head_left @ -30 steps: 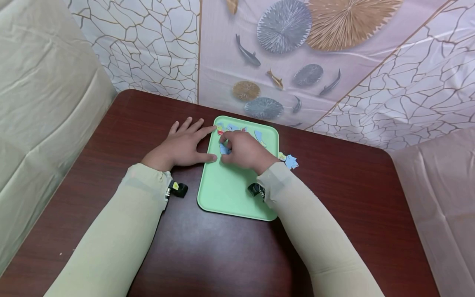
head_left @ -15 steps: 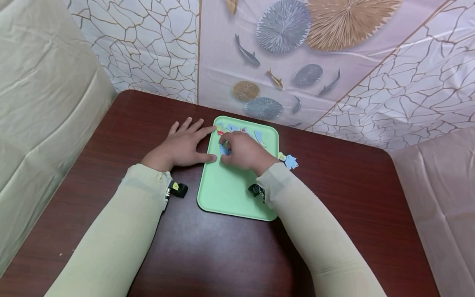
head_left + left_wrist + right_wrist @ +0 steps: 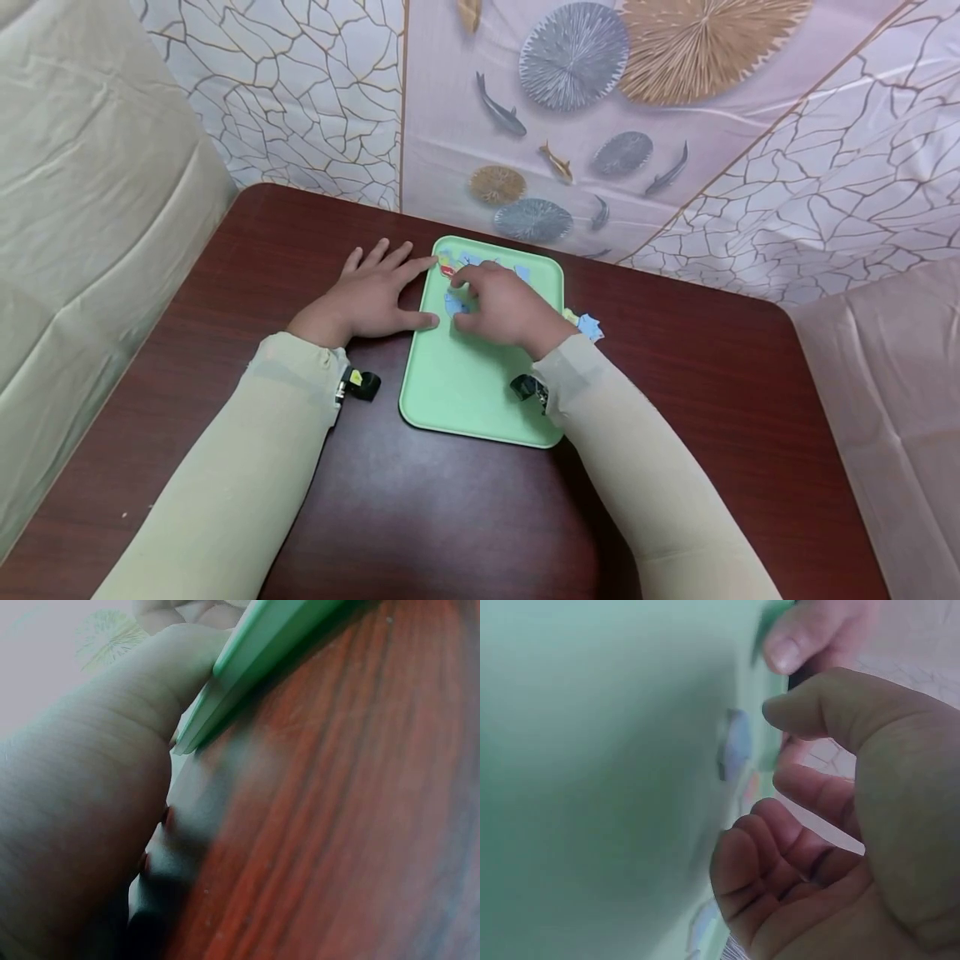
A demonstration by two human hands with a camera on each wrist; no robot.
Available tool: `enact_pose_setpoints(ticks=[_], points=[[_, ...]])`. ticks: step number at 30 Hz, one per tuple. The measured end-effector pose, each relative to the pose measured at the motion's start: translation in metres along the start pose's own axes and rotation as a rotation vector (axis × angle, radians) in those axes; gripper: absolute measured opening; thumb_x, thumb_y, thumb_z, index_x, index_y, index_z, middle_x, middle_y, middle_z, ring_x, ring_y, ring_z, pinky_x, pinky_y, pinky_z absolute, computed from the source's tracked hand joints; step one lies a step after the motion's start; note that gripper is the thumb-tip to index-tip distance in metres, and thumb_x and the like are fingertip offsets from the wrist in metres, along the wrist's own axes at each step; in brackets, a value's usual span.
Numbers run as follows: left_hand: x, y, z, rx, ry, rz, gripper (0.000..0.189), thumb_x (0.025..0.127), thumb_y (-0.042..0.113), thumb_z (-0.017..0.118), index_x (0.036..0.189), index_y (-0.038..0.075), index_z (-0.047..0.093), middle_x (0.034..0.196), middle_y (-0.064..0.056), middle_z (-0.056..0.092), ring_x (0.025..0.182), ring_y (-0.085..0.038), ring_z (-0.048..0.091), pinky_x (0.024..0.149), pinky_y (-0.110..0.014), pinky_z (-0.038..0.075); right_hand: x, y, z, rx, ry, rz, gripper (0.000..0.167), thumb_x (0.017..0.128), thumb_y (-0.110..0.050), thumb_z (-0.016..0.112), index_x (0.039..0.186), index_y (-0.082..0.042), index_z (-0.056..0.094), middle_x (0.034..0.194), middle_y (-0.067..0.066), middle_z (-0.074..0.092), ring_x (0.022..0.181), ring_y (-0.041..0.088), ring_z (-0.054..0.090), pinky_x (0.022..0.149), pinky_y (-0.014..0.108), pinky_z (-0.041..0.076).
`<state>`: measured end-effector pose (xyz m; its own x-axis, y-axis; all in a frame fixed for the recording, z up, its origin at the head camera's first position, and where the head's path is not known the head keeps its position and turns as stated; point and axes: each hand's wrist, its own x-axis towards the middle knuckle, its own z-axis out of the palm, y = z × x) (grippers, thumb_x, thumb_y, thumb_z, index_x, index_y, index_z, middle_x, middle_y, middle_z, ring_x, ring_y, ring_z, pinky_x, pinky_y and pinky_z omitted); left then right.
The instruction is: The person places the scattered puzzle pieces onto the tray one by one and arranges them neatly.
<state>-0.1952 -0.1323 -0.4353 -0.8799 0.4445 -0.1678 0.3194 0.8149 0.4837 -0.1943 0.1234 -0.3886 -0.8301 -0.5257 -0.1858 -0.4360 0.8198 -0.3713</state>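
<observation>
My left hand (image 3: 369,300) lies spread at the left edge of a light green tray (image 3: 480,392), its index finger and thumb on the rim. Over the upper part of the tray is my right hand (image 3: 506,304). Its thumb and index finger stand apart with nothing between them, the other fingers curled, as the right wrist view shows. A small flat blue piece (image 3: 454,304), like a jigsaw piece, lies on the tray just left of those fingertips; the right wrist view shows this blue piece (image 3: 736,744) too. A red and yellow piece (image 3: 447,268) lies near the upper left corner.
More blue pieces (image 3: 522,272) lie along the tray's far end, partly hidden by the right hand. Off the tray's right side, a blue piece (image 3: 589,327) and a yellowish one (image 3: 570,317) rest on the dark brown table (image 3: 697,375). A patterned cloth (image 3: 540,167) hangs behind.
My right hand has drawn slightly to the right, off the blue piece, which now shows more fully on the tray. The left hand has stayed put.
</observation>
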Motion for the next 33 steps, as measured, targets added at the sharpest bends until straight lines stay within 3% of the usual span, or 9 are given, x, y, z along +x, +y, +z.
enact_pose_setpoints(ticks=[9, 17, 26, 33], points=[[-0.001, 0.0, 0.001, -0.01, -0.004, -0.009, 0.1, 0.099, 0.078, 0.07, 0.18, 0.043, 0.025, 0.191, -0.013, 0.011, 0.178, -0.044, -0.005, 0.138, -0.072, -0.004, -0.018, 0.008, -0.014, 0.009, 0.043, 0.013, 0.05, 0.096, -0.03, 0.082, 0.142, -0.011, 0.07, 0.135, 0.012, 0.071, 0.123, 0.028, 0.068, 0.107, 0.046, 0.057], [-0.001, 0.001, 0.002, -0.008, 0.001, -0.011, 0.099, 0.098, 0.077, 0.07, 0.18, 0.043, 0.025, 0.191, -0.013, 0.012, 0.178, -0.044, -0.005, 0.139, -0.072, -0.003, -0.038, 0.022, -0.032, 0.036, 0.165, 0.019, 0.045, 0.097, -0.028, 0.083, 0.136, -0.007, 0.074, 0.129, 0.017, 0.073, 0.12, 0.034, 0.068, 0.102, 0.05, 0.057], [-0.001, 0.0, 0.002, -0.016, 0.001, -0.005, 0.101, 0.098, 0.078, 0.071, 0.18, 0.043, 0.025, 0.191, -0.012, 0.01, 0.178, -0.044, -0.006, 0.138, -0.072, -0.004, -0.063, 0.038, -0.057, 0.093, 0.212, 0.152, 0.045, 0.099, -0.028, 0.081, 0.139, -0.008, 0.072, 0.143, 0.012, 0.07, 0.118, 0.039, 0.07, 0.102, 0.052, 0.058], [0.001, 0.0, 0.002, -0.006, 0.003, -0.008, 0.101, 0.098, 0.078, 0.071, 0.18, 0.043, 0.025, 0.191, -0.012, 0.01, 0.178, -0.044, -0.006, 0.138, -0.072, -0.004, -0.075, 0.061, -0.069, 0.044, 0.197, 0.206, 0.04, 0.1, -0.024, 0.079, 0.135, -0.005, 0.074, 0.127, 0.016, 0.072, 0.113, 0.034, 0.068, 0.1, 0.053, 0.055]])
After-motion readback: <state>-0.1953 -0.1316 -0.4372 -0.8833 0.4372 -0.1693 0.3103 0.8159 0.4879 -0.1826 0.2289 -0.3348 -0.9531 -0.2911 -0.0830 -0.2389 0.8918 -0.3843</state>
